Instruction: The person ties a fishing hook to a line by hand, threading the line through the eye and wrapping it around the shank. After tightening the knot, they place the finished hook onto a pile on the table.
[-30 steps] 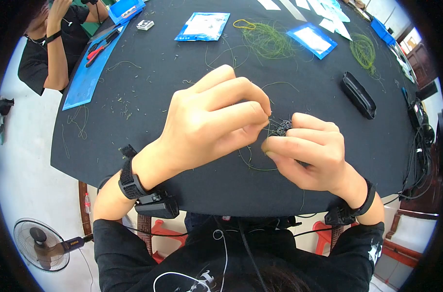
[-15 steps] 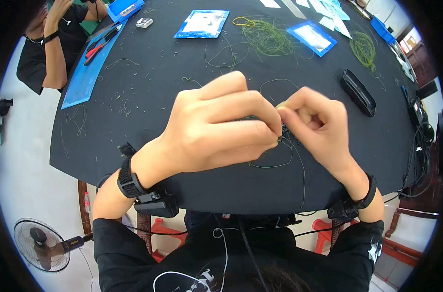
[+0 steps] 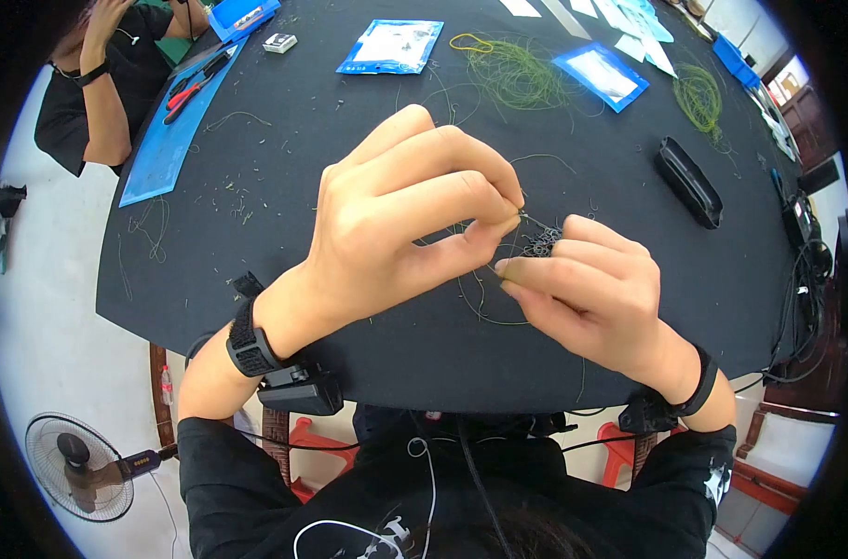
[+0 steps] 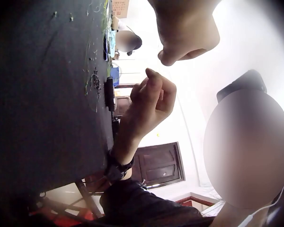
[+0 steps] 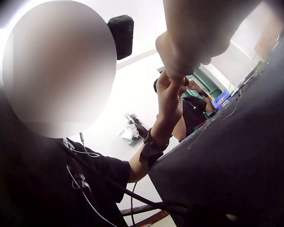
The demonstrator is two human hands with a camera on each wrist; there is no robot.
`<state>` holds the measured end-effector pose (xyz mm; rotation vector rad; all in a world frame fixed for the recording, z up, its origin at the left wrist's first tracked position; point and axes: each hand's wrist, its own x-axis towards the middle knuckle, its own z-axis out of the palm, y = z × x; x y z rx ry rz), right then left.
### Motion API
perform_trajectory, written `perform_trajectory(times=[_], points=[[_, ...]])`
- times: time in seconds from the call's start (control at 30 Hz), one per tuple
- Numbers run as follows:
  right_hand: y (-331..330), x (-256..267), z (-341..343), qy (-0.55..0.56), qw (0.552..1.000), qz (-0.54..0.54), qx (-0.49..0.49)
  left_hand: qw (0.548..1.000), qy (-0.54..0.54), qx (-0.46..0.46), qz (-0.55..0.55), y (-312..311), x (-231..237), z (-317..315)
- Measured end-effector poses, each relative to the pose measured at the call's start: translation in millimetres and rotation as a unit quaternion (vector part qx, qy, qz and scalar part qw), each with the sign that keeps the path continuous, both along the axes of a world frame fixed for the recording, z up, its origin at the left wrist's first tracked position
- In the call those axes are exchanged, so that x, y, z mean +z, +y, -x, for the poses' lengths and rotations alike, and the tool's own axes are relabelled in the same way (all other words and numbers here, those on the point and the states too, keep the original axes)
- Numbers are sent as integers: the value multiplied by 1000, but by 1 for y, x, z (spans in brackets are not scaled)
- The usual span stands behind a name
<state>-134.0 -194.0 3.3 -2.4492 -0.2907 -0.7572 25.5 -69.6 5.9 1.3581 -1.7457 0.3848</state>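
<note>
In the head view the left hand (image 3: 405, 205) pinches a small dark end of thread between thumb and fingertips. Just right of and below it, the right hand (image 3: 591, 289) has thumb and forefinger pinched on a fine green thread (image 3: 484, 298). A tangle of small dark grey pieces (image 3: 541, 244) shows beside the right hand's curled fingers; whether it lies on the table or is touched cannot be told there. In the left wrist view, a dark tangle (image 4: 96, 82) lies on the table, apart from the right hand (image 4: 151, 101).
On the black table (image 3: 424, 363) lie green thread coils (image 3: 522, 74), blue-edged packets (image 3: 391, 47), a black tray (image 3: 689, 182), and a blue strip (image 3: 158, 168) bearing red-handled pliers (image 3: 183, 102). Another person (image 3: 102, 93) sits at the far left.
The right hand moved up to the left fingertips, then back down and left. The left hand shifted slightly right and down, then back up and left; the hands are now apart.
</note>
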Motion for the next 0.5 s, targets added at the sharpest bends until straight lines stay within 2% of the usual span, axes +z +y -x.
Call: perform_trajectory(times=[0.07, 0.3, 0.37, 0.5], points=[[0, 1, 2, -36, 995, 95, -25, 1000, 1, 3, -1, 0, -2, 0], [2, 1, 1, -96, 991, 95, -12, 999, -15, 7, -34, -1, -2, -1], [0, -3, -1, -130, 989, 66, 3, 999, -27, 2, -35, -3, -5, 1], [-3, 8, 3, -88, 995, 40, -24, 995, -80, -30, -42, -3, -5, 2]])
